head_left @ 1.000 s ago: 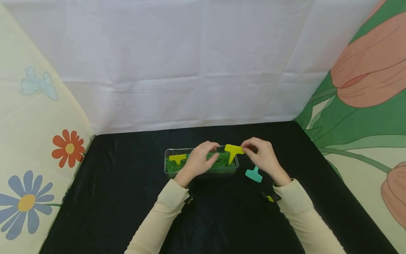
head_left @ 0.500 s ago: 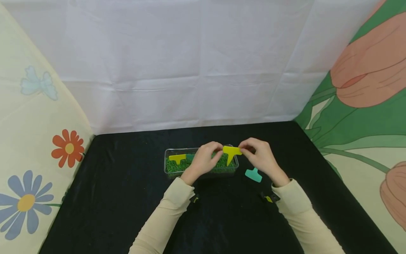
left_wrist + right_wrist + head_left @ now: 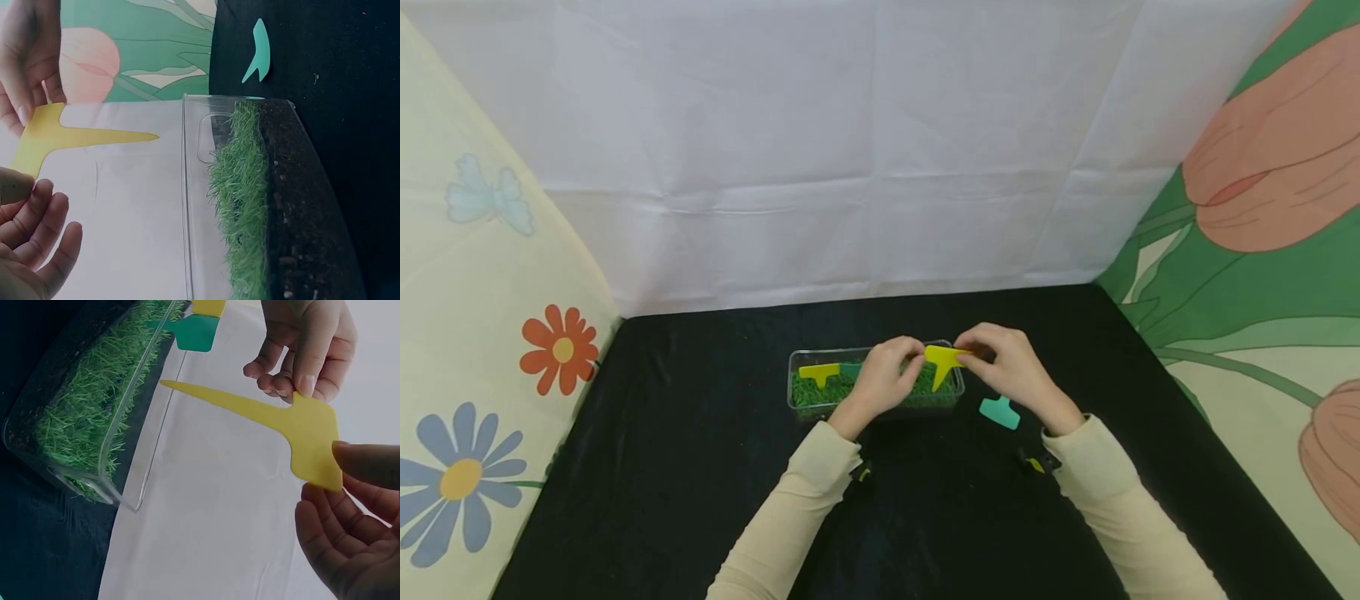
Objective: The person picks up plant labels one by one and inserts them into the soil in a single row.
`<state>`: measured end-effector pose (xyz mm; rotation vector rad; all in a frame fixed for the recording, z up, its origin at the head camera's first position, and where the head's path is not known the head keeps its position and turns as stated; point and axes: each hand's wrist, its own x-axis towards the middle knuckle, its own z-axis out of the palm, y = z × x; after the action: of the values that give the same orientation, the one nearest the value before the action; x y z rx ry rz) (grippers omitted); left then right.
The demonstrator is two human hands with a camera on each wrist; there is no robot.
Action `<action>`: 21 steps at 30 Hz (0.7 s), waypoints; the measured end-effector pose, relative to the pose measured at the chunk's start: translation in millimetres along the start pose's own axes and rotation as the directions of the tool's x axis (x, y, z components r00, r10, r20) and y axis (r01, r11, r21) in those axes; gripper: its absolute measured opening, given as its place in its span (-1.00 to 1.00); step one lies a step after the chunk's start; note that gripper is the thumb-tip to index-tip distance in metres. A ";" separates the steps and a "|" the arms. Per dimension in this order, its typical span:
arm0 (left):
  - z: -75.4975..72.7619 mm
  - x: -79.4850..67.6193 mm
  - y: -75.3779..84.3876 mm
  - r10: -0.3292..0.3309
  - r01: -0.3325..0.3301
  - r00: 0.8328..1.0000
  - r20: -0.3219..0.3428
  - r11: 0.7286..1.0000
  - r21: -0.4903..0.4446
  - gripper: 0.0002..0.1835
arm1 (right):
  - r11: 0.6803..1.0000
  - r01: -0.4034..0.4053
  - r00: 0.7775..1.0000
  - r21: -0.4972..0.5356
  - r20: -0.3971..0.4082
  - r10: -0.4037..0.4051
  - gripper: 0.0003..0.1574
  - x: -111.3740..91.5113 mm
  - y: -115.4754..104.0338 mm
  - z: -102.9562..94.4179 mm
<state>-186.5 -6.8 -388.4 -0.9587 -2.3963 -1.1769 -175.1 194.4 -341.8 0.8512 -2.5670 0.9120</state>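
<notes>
A yellow T-shaped plant label (image 3: 942, 360) is held point down above the right end of a clear plastic box (image 3: 790, 383). My left hand (image 3: 882, 379) pinches one end of its crossbar between thumb and fingers. At the opposite end my right hand (image 3: 1013, 367) pinches it the same way. In both wrist views the pointed stem (image 3: 231, 403) stands clear of the green grass (image 3: 240, 194). Another yellow label (image 3: 820, 372) is stuck upright in the grass at the left, with a green label (image 3: 850, 372) beside it, partly behind my left hand.
A teal plant label (image 3: 1000, 412) lies on the black cloth (image 3: 715, 467) right of the box, below my right hand. Dark soil (image 3: 300, 212) shows under the grass through the box wall. A white curtain (image 3: 760, 167) hangs behind, with flower-patterned cloths at both sides.
My left hand has moved right and taken hold of the yellow label's left end. My right hand has shifted slightly left with the label. The teal label has stayed put.
</notes>
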 end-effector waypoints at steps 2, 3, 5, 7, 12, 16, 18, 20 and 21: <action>0.4 -0.3 0.6 0.006 -0.006 1.000 -0.010 1.000 0.010 -0.92 | 1.000 0.020 1.000 0.004 0.017 -0.020 -0.84 2.5 -1.5 0.7; 0.5 -0.5 1.0 0.010 -0.010 1.000 -0.016 1.000 0.013 -0.92 | 1.000 0.028 0.999 0.006 0.025 -0.028 -0.83 3.4 -1.9 1.2; 0.8 -0.8 1.6 0.019 -0.019 1.000 -0.025 1.000 0.021 -0.93 | 0.999 0.038 0.998 0.007 0.040 -0.038 -0.83 4.8 -2.2 2.1; 1.2 -0.9 1.9 0.027 -0.027 0.999 -0.031 0.999 0.021 -0.94 | 0.999 0.044 0.998 0.006 0.052 -0.044 -0.84 5.7 -2.8 2.6; 1.8 -1.7 1.2 0.040 -0.040 0.999 -0.035 0.999 0.022 -0.94 | 0.999 0.050 0.996 -0.008 0.068 -0.050 -0.84 7.3 -3.1 1.9; 0.2 -3.3 0.5 0.049 -0.049 0.998 -0.044 0.999 0.009 -0.93 | 0.998 0.069 0.995 -0.012 0.076 -0.067 -0.84 8.6 -2.2 1.4; -1.5 -4.8 -0.5 0.048 -0.049 0.997 -0.054 0.999 -0.009 -0.92 | 0.997 0.077 0.994 -0.013 0.078 -0.075 -0.84 9.3 -1.5 1.4; -4.1 -7.5 -2.3 0.044 -0.048 0.997 -0.070 0.998 -0.047 -0.91 | 0.997 0.080 0.994 -0.015 0.077 -0.079 -0.84 10.0 -1.1 1.4; -5.6 -9.1 -3.8 0.041 -0.046 0.996 -0.080 0.997 -0.061 -0.90 | 0.996 0.082 0.994 -0.017 0.077 -0.080 -0.84 10.4 -1.1 1.3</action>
<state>-182.5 -16.9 -391.9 -0.9604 -2.2783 -1.2562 -182.7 188.3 -337.7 0.9950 -2.5804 0.8435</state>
